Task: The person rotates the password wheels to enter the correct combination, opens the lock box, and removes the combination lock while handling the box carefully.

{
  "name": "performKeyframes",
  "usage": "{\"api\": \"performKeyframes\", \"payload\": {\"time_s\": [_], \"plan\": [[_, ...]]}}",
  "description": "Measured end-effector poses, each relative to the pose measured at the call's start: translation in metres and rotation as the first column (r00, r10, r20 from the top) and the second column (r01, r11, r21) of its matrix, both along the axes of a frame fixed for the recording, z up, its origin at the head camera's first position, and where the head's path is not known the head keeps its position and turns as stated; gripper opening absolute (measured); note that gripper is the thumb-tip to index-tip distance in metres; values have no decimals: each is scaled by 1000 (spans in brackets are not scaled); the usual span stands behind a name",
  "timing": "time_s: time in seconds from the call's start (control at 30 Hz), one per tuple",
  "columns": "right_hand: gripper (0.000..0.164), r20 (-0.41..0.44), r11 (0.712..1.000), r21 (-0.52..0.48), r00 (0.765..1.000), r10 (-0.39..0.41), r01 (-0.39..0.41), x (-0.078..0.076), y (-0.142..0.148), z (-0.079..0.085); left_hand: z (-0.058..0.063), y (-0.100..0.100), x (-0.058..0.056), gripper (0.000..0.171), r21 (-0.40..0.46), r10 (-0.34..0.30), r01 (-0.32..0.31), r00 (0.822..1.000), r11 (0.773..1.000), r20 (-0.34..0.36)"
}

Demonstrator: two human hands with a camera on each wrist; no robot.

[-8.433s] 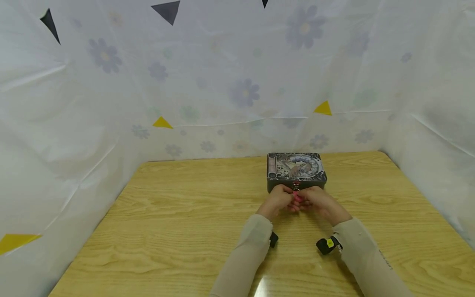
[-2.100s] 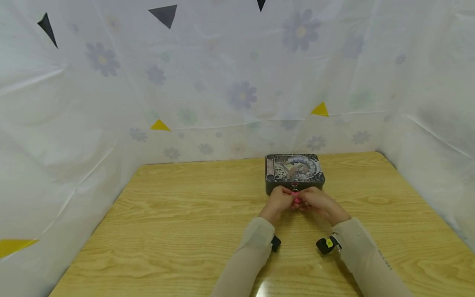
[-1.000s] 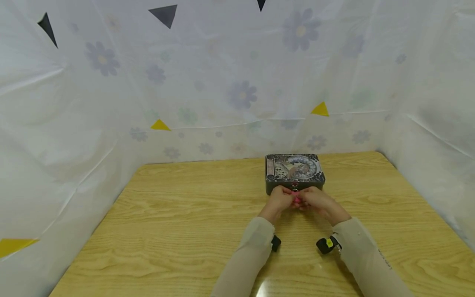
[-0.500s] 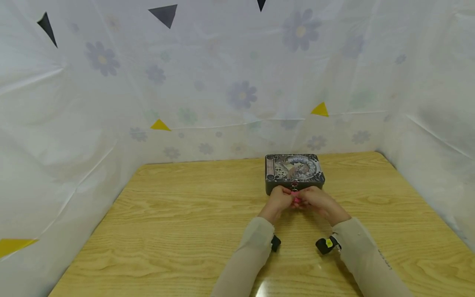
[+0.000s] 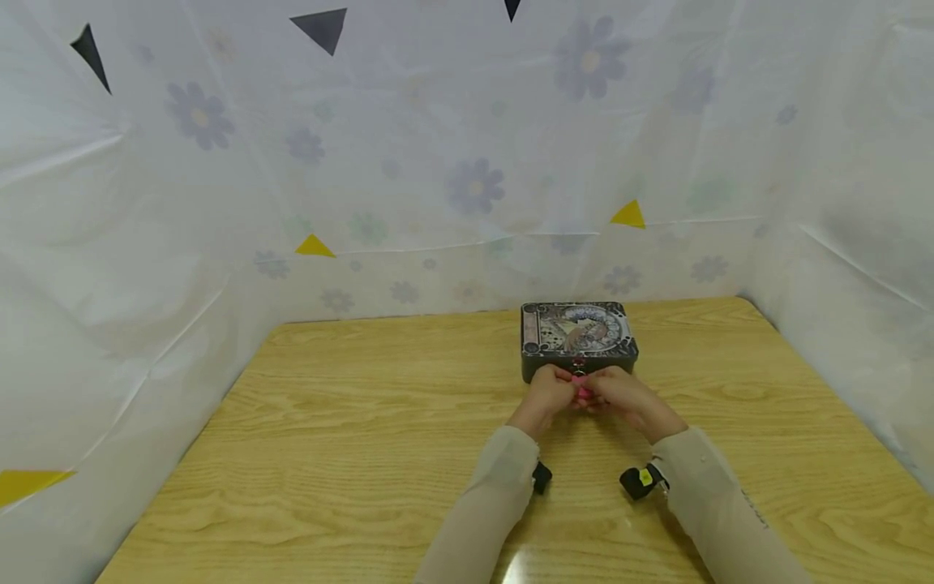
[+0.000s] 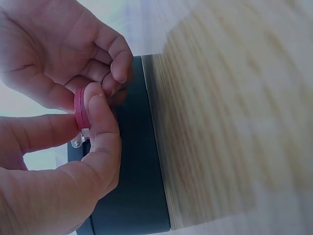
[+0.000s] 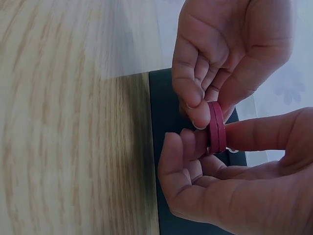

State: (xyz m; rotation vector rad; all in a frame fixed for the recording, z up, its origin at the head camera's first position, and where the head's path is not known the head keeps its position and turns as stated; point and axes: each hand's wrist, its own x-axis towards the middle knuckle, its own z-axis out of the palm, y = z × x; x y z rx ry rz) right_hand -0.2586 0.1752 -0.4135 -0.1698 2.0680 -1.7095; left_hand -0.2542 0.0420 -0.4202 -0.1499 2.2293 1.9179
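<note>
A dark tin box (image 5: 580,328) with an ornate printed lid sits shut near the back right of the table. At the clasp on its front hangs a small pink-red padlock (image 5: 583,391) by a silvery shackle. My left hand (image 5: 550,393) pinches the padlock between thumb and fingertips, seen closely in the left wrist view, where the padlock (image 6: 79,108) is edge-on. From the other side my right hand (image 5: 626,393) pinches it too; in the right wrist view its thumb lies against one face of the padlock (image 7: 216,128). Fingers hide most of the padlock.
The wood-grain table (image 5: 350,454) stretches widely to the left. A pale flowered curtain (image 5: 438,162) stands behind it, with more sheeting at both sides. Black wrist cameras, such as the right one (image 5: 639,482), hang beneath the sleeves.
Both hands stay at the padlock; since the oldest frame the fingers beneath have drawn in slightly around it. The head view has shifted a little. In the last second almost nothing moved.
</note>
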Motion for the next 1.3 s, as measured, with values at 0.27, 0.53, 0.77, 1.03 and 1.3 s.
{"api": "performKeyframes", "payload": {"time_s": [0.27, 0.53, 0.77, 1.03, 1.3], "plan": [[36, -4, 1000, -18, 1000, 5, -5, 1, -1, 3, -2, 0, -1, 9, -4, -7, 7, 1000, 1000, -7], [37, -10, 1000, -4, 1000, 14, -14, 2, 1, 2, -1, 0, 0, 10, -27, -9, 9, 1000, 1000, 1], [36, -19, 1000, -6, 999, 26, -26, 1, 1, 0, -1, 1, 1, 11, -16, 1, -1, 1000, 1000, 9], [35, -39, 999, 3, 999, 33, -33, 0, 2, 0, -1, 1, 0, 10, -10, 7, -7, 1000, 1000, 12], [34, 9, 999, -30, 1000, -14, 14, -1, 1, 2, 1, 0, 1, 11, 7, 4, -5, 1000, 1000, 17]]}}
